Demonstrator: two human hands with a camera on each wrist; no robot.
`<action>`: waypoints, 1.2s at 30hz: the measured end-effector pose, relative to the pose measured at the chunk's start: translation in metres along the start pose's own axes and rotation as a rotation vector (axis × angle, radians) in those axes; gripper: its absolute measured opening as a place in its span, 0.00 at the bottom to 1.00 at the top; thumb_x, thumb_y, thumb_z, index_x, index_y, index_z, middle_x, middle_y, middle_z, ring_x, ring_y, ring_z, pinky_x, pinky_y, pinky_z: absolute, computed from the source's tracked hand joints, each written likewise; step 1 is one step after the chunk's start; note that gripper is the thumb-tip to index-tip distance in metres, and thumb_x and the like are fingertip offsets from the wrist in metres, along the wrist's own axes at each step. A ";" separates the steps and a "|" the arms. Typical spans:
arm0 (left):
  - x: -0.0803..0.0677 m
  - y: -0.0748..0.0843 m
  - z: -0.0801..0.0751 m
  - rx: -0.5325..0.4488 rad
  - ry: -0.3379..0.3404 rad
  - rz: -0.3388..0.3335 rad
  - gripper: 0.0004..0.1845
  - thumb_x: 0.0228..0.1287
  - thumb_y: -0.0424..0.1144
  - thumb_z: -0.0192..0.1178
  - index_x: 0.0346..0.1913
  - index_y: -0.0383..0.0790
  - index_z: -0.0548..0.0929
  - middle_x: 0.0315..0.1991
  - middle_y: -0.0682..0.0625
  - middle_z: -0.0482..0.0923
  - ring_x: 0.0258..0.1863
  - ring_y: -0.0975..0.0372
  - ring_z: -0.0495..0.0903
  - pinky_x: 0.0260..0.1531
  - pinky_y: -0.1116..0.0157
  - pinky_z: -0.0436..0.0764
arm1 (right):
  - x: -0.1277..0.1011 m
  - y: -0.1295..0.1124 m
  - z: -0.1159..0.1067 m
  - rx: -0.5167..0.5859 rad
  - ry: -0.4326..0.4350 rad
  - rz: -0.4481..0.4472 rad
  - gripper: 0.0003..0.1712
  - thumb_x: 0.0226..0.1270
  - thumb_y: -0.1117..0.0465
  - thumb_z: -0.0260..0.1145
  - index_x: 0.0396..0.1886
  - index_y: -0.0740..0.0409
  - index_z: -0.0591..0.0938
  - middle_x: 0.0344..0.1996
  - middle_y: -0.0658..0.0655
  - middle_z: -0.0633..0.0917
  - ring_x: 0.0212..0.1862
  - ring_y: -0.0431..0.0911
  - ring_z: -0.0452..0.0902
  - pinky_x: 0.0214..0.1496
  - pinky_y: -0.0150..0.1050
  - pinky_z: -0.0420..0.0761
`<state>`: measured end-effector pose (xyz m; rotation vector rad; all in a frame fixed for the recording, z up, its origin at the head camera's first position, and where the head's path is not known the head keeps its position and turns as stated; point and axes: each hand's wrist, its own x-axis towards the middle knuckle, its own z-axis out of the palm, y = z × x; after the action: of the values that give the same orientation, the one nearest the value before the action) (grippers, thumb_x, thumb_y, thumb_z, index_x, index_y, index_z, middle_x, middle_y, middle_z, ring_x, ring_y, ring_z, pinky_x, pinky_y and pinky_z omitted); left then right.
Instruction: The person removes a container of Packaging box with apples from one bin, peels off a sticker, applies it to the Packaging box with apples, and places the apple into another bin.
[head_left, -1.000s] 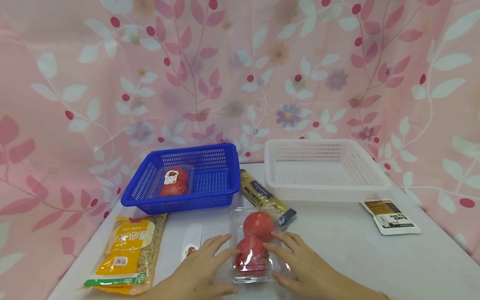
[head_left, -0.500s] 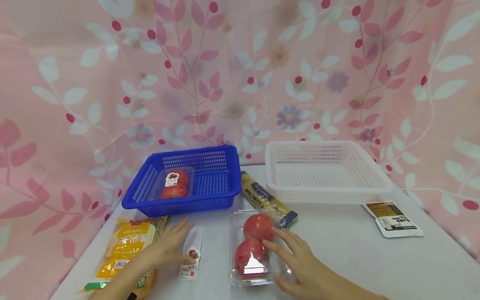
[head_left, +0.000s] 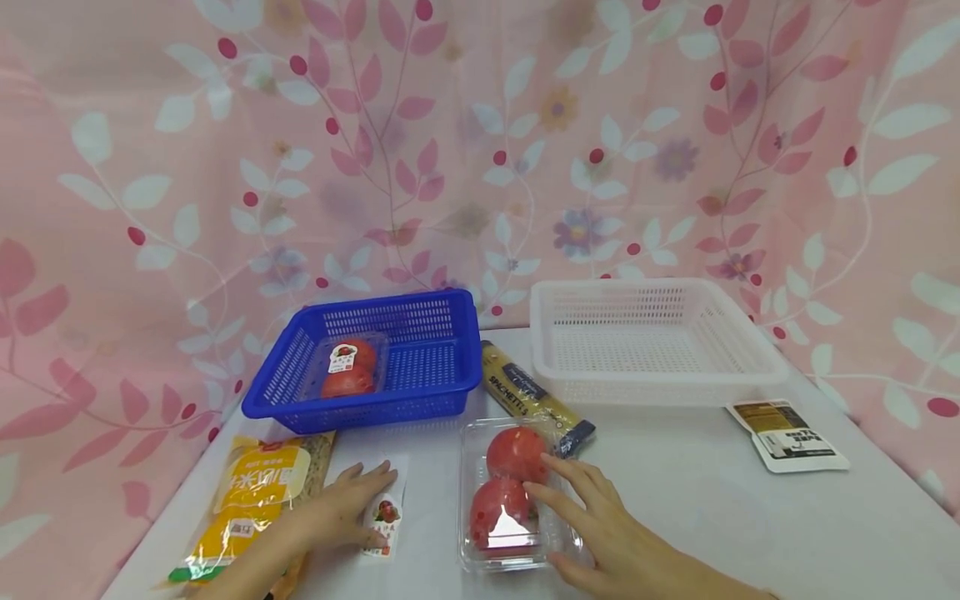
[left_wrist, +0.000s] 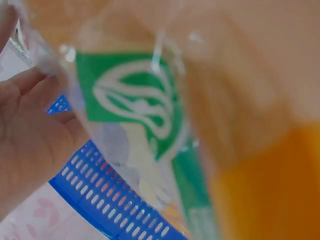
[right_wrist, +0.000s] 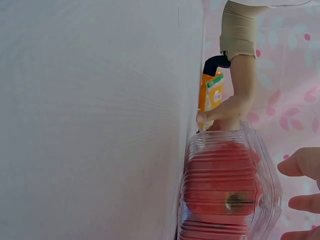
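Note:
A clear plastic box with two tomatoes lies on the table in front of me. My right hand is at its right side, fingers spread, fingertips at the lid; in the right wrist view its fingers appear apart from the box. My left hand lies over a white label strip printed with a tomato picture. Its fingers reach along the strip's upper part, and the thumb touches the lower part. Blurred yellow packaging mostly fills the left wrist view.
A yellow pasta bag lies under the left forearm. Behind stand a blue basket, holding another labelled tomato box, and a white basket. A spaghetti pack lies between them; a small pouch lies at right.
My left hand has moved left, away from the tomato box, and come down on the label strip. The right hand has stayed by the box.

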<state>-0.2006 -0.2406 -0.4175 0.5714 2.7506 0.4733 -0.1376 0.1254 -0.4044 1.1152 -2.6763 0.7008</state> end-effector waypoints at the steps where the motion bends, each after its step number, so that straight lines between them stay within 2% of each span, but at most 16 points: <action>1: 0.000 0.001 0.000 -0.003 0.002 -0.001 0.45 0.40 0.56 0.70 0.63 0.38 0.69 0.64 0.42 0.63 0.63 0.38 0.55 0.55 0.37 0.56 | 0.000 0.000 0.000 0.002 0.001 -0.002 0.41 0.56 0.47 0.66 0.68 0.40 0.60 0.68 0.54 0.53 0.62 0.48 0.52 0.48 0.55 0.75; 3: -0.001 0.002 0.001 -0.003 0.007 0.011 0.43 0.41 0.54 0.70 0.61 0.37 0.71 0.62 0.42 0.66 0.61 0.41 0.59 0.55 0.39 0.60 | 0.000 0.000 0.000 0.006 -0.003 -0.003 0.40 0.57 0.47 0.66 0.68 0.40 0.60 0.69 0.54 0.53 0.62 0.49 0.53 0.48 0.54 0.76; 8: -0.002 0.007 0.002 0.026 0.032 0.109 0.33 0.44 0.47 0.70 0.54 0.35 0.76 0.53 0.42 0.74 0.53 0.48 0.71 0.51 0.48 0.70 | 0.000 0.000 -0.001 0.033 -0.037 0.018 0.39 0.59 0.46 0.64 0.68 0.38 0.59 0.69 0.53 0.52 0.62 0.51 0.53 0.48 0.53 0.76; 13: -0.001 0.012 0.003 0.018 0.089 0.186 0.24 0.46 0.41 0.71 0.48 0.35 0.79 0.44 0.47 0.79 0.43 0.56 0.77 0.44 0.56 0.77 | 0.000 0.000 -0.002 0.035 -0.031 0.013 0.38 0.58 0.48 0.65 0.67 0.38 0.61 0.68 0.53 0.52 0.62 0.50 0.53 0.48 0.52 0.76; 17: 0.000 0.016 0.003 -0.048 0.138 0.210 0.19 0.49 0.38 0.69 0.46 0.38 0.80 0.41 0.51 0.79 0.32 0.66 0.74 0.35 0.65 0.78 | 0.000 0.001 0.000 -0.018 0.038 -0.048 0.38 0.56 0.49 0.67 0.66 0.41 0.63 0.68 0.54 0.55 0.62 0.48 0.53 0.48 0.51 0.76; 20: 0.000 0.021 0.000 -0.099 0.188 0.218 0.17 0.50 0.37 0.69 0.45 0.41 0.81 0.36 0.56 0.78 0.24 0.71 0.68 0.24 0.70 0.73 | 0.000 0.001 0.000 -0.017 0.052 -0.057 0.38 0.55 0.50 0.68 0.66 0.41 0.64 0.67 0.54 0.56 0.62 0.47 0.53 0.48 0.51 0.76; 22: 0.000 0.027 -0.002 -0.123 0.239 0.215 0.16 0.50 0.37 0.69 0.44 0.42 0.81 0.33 0.58 0.76 0.21 0.71 0.65 0.20 0.72 0.70 | 0.001 0.001 0.000 0.004 0.036 -0.042 0.38 0.56 0.50 0.67 0.66 0.40 0.63 0.68 0.54 0.55 0.62 0.47 0.52 0.48 0.51 0.77; 25: -0.002 0.036 -0.007 -0.150 0.323 0.201 0.16 0.49 0.37 0.69 0.43 0.45 0.81 0.27 0.60 0.73 0.20 0.71 0.65 0.18 0.72 0.69 | 0.001 0.001 -0.001 0.005 0.053 -0.069 0.37 0.55 0.51 0.68 0.65 0.41 0.65 0.67 0.55 0.55 0.62 0.47 0.52 0.48 0.52 0.76; 28: -0.005 0.048 -0.015 -0.197 0.392 0.168 0.17 0.48 0.38 0.70 0.44 0.46 0.81 0.24 0.61 0.72 0.20 0.70 0.67 0.18 0.72 0.70 | 0.002 0.002 -0.003 -0.010 0.093 -0.127 0.35 0.54 0.54 0.68 0.63 0.43 0.67 0.67 0.56 0.56 0.62 0.46 0.51 0.48 0.50 0.77; 31: -0.009 0.064 -0.026 -0.209 0.452 0.141 0.18 0.48 0.40 0.70 0.44 0.47 0.81 0.21 0.61 0.71 0.20 0.69 0.68 0.18 0.73 0.70 | 0.008 0.003 -0.007 -0.023 0.174 -0.223 0.30 0.56 0.54 0.66 0.60 0.45 0.70 0.66 0.56 0.59 0.61 0.47 0.54 0.50 0.47 0.76; 33: -0.011 0.075 -0.033 -0.204 0.485 0.157 0.18 0.48 0.41 0.70 0.44 0.47 0.80 0.20 0.62 0.70 0.20 0.68 0.68 0.17 0.73 0.70 | 0.013 0.003 -0.011 -0.027 0.231 -0.284 0.25 0.60 0.53 0.63 0.58 0.47 0.72 0.64 0.56 0.61 0.61 0.49 0.55 0.52 0.47 0.74; 36: -0.012 0.095 -0.044 -0.200 0.508 0.222 0.19 0.49 0.41 0.70 0.46 0.46 0.80 0.20 0.62 0.70 0.19 0.69 0.68 0.16 0.73 0.70 | 0.023 -0.001 -0.020 -0.006 0.308 -0.342 0.21 0.62 0.53 0.61 0.55 0.48 0.74 0.63 0.57 0.65 0.60 0.53 0.58 0.52 0.49 0.73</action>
<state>-0.1739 -0.1745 -0.3399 0.8018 3.0606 1.0630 -0.1540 0.1200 -0.3799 1.2996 -2.1629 0.7303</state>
